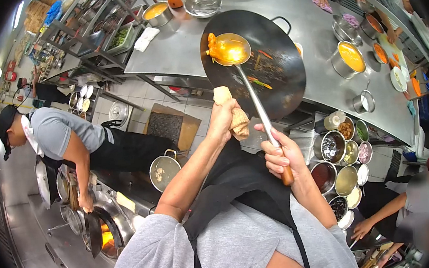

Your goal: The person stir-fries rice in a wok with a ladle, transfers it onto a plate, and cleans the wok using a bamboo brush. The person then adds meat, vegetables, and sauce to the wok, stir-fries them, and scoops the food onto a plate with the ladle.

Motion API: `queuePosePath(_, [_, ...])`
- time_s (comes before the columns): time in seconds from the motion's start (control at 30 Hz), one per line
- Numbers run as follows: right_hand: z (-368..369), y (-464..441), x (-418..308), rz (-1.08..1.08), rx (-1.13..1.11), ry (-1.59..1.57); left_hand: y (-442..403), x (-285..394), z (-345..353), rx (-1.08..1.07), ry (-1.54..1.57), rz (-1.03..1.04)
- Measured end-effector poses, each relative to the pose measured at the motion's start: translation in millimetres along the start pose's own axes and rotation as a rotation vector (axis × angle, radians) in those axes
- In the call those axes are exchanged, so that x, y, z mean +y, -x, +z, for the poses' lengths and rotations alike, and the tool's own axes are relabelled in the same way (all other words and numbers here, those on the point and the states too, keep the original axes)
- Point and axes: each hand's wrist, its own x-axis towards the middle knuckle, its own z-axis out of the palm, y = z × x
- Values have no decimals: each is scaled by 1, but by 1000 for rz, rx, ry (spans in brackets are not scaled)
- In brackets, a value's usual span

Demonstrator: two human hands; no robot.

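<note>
My left hand (223, 120) is closed round a folded beige cloth (238, 124) at the near side of a large black wok (283, 70). Whether a wok handle lies inside the cloth is hidden. My right hand (283, 153) grips a long metal ladle (254, 94) by its wooden handle end. The ladle's bowl is over the wok's left part and holds glossy orange sauce (233, 49), with orange food pieces (212, 45) at its left edge. Green and orange vegetable strips (260, 83) and dark residue lie in the tilted wok.
A steel counter (175, 52) carries a pot of orange sauce (349, 59), a strainer bowl (203, 3) and a white cloth (146, 38). Several ingredient pots (345, 179) stand at right. One person (70, 132) works beside a flaming burner (108, 240) at left; other people's arms (382, 216) show at right.
</note>
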Motion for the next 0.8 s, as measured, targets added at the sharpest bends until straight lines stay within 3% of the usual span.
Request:
queuePosePath(0.17, [-8,15,-13,56,-85,-232,8,-10,-23,0,99,-212])
queuePosePath(0.33, [-9,45,-41,-24,-5,-118,26,-8,-45,29,183,-352])
queuePosePath(0.43, [-7,54,-73,-118,93,56,44,-1,-57,42,173,-329])
queuePosePath(0.53, [-32,42,-113,-231,211,485,44,-1,-67,77,195,-286])
queuePosePath(0.63, [-55,11,-139,-274,673,1040,25,-10,-83,87,158,-259])
queuePosePath(0.73, [-105,1,-164,-285,815,1434,20,-3,-73,129,116,-223])
queuePosePath(0.8, [-112,-3,-153,-439,1006,1842,12,-3,-74,126,135,-207])
